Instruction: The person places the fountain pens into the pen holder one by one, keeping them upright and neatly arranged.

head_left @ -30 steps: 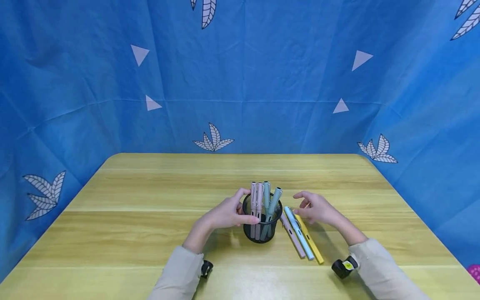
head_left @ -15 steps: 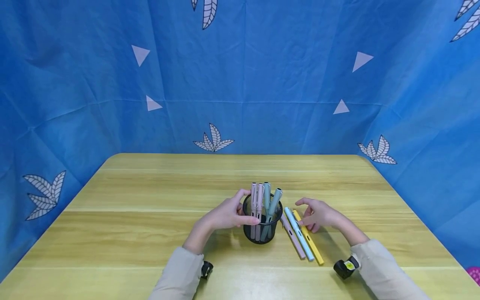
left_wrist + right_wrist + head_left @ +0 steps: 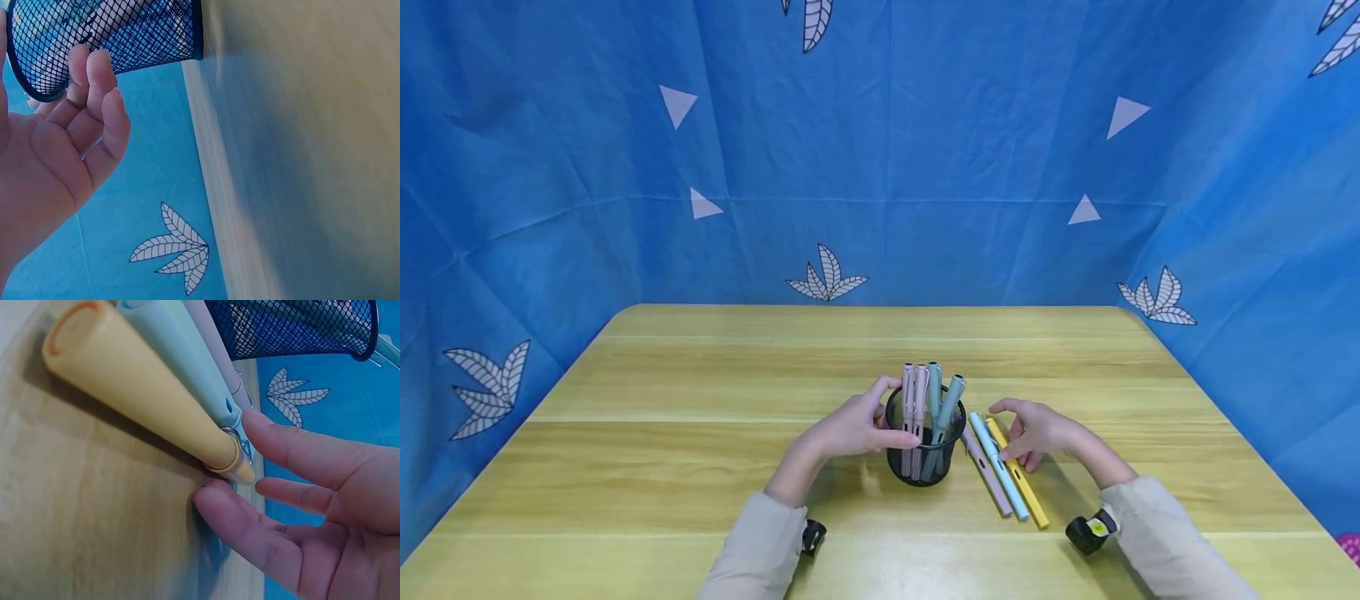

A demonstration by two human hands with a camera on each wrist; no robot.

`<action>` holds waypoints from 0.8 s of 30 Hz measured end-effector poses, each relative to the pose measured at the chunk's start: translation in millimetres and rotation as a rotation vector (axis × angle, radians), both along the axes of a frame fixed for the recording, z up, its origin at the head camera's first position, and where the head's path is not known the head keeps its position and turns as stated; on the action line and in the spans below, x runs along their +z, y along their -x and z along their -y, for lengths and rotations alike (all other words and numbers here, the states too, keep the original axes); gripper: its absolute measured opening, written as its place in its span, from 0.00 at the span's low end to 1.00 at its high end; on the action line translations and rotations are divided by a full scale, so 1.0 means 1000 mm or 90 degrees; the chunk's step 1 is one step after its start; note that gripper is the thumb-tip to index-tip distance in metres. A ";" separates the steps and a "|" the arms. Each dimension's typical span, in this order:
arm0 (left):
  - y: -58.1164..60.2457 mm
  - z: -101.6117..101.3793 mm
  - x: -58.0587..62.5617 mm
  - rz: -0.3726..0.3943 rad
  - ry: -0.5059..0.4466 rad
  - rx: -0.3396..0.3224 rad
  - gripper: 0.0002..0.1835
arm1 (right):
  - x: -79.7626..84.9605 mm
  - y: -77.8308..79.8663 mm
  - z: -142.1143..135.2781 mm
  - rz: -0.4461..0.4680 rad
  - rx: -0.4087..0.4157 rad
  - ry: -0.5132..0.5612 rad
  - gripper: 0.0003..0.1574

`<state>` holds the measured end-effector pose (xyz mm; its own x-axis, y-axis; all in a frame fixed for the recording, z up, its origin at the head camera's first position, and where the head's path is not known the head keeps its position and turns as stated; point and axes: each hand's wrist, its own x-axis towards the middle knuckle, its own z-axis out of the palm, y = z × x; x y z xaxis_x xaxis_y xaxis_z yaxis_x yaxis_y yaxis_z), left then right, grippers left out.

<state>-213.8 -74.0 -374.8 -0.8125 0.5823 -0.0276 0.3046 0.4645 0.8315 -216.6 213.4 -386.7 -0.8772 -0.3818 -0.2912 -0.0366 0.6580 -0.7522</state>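
My left hand (image 3: 846,429) grips a black mesh pen holder (image 3: 955,442) at its rim, thumb in front and index finger behind. The left wrist view shows other fingers of it curled against the mesh wall. Two pink pens (image 3: 907,392) and two grey-green pens (image 3: 953,400) stand in the holder. On the table to its right lie a purple pen (image 3: 988,477), a light blue pen (image 3: 999,468) and a yellow pen (image 3: 1028,493), side by side. My right hand (image 3: 1045,433) is over the yellow pen's cap end. In the right wrist view its thumb and fingertip lie apart, on either side of that pen.
A pale wooden table (image 3: 700,467) lies beneath everything. Behind it and at both sides hangs a blue cloth (image 3: 970,150) with white leaf and triangle prints. Each forearm bears a black wrist camera (image 3: 1086,535). A pink object (image 3: 1349,547) shows at the far right edge.
My right hand has moved slightly down and to the right, its fingers now at the yellow pen's outer side with the cap end uncovered. The left hand and pen holder have stayed still.
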 end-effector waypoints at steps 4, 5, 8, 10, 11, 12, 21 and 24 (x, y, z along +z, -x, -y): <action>0.000 0.000 0.001 -0.002 0.000 0.001 0.44 | -0.001 0.000 0.001 0.005 -0.005 -0.005 0.44; 0.000 0.000 0.001 -0.002 0.001 0.001 0.44 | -0.001 -0.001 0.001 0.008 -0.008 -0.006 0.44; 0.000 0.000 0.001 -0.003 0.003 0.001 0.44 | -0.004 -0.001 0.001 0.015 -0.018 -0.009 0.43; 0.000 0.000 0.001 -0.004 0.004 0.000 0.44 | -0.005 -0.002 0.001 0.023 -0.025 -0.008 0.42; 0.000 0.001 0.000 -0.005 0.004 0.000 0.44 | -0.005 -0.002 0.001 0.028 -0.030 -0.007 0.42; 0.000 0.001 0.000 -0.006 0.004 -0.001 0.43 | -0.005 -0.002 0.001 0.029 -0.029 -0.006 0.41; 0.000 0.001 -0.001 -0.003 -0.007 -0.002 0.44 | -0.004 -0.002 -0.001 0.049 -0.018 0.017 0.39; 0.000 0.001 -0.001 0.009 -0.023 -0.006 0.43 | -0.003 -0.003 -0.001 0.053 -0.014 0.028 0.39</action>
<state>-213.9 -75.4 -375.7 -0.8067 0.5906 -0.0184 0.2965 0.4315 0.8520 -213.4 213.9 -390.1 -0.8591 -0.3771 -0.3460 0.0406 0.6236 -0.7807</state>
